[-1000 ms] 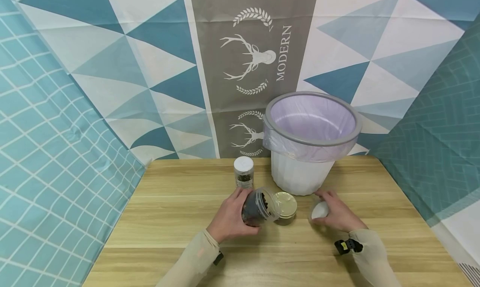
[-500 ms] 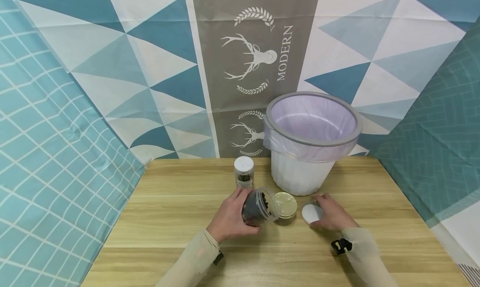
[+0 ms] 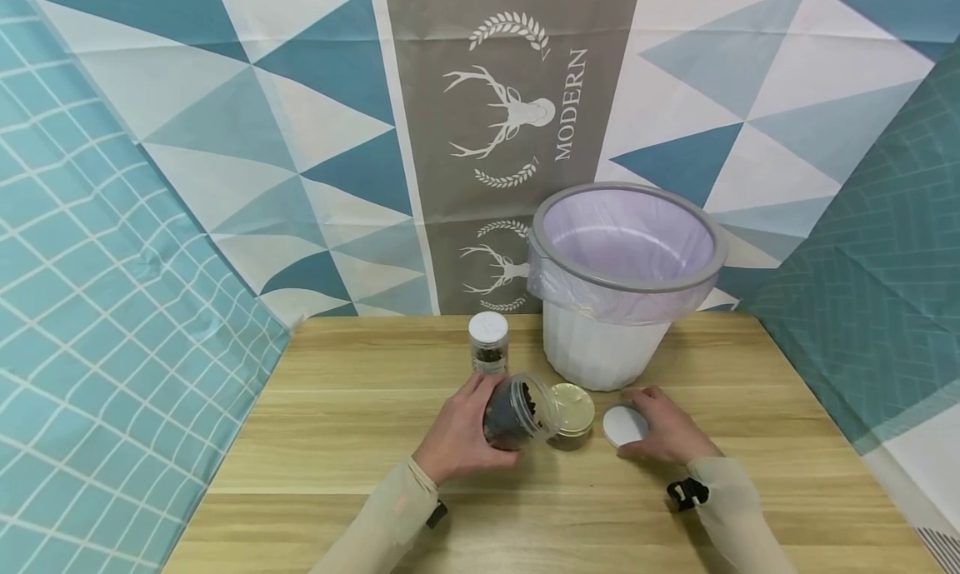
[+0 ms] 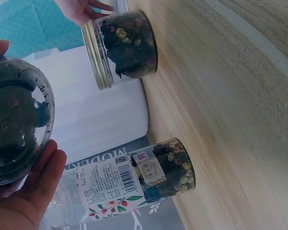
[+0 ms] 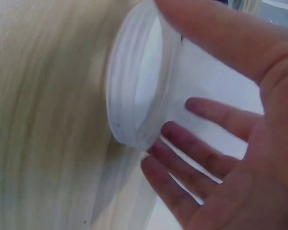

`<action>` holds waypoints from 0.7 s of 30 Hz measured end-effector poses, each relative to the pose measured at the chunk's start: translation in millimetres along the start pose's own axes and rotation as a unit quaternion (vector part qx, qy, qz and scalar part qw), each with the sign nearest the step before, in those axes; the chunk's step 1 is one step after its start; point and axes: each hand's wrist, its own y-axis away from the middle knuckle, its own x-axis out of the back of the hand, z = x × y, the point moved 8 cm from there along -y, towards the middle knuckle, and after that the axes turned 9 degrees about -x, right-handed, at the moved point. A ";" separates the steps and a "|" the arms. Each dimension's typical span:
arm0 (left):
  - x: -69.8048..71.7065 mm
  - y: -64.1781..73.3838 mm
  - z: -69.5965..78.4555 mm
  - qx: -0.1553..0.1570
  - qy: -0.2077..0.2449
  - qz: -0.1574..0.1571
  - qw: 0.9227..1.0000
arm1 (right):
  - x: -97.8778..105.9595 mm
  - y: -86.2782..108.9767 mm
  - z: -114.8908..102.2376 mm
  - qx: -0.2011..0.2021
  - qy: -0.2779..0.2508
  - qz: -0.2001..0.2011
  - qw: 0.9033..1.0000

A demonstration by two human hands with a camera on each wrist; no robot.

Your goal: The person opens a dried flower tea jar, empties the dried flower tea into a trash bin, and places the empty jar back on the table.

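My left hand (image 3: 463, 432) grips a clear plastic jar (image 3: 506, 420) of dark dried contents, tipped on its side with its uncovered mouth facing right. In the left wrist view the round base of that jar (image 4: 12, 124) faces the camera. A gold-lidded jar (image 3: 572, 407) stands just past its mouth, dark pieces and pale buds inside. Behind my left fingers rises a taller white-capped jar (image 3: 488, 341). My right hand (image 3: 667, 428) is at a white lid (image 3: 625, 426) on the table, thumb and relaxed, spread fingers beside its rim. The lid's hollow side (image 5: 149, 76) faces up.
A white bin (image 3: 603, 345) with a grey ring and a pale purple liner stands behind the jars, near the back edge of the wooden table (image 3: 360, 366). Patterned cloth (image 3: 315, 141) hangs at the back and both sides.
My right hand has moved slightly left with the white lid, which was tilted and now lies flat near the gold-lidded jar. My left hand and its jar have stayed in place.
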 end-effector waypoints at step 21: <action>100.7 -55.3 9.3 -0.031 0.035 0.087 0.995 | 145.8 69.1 -60.9 0.223 -0.146 0.481 0.835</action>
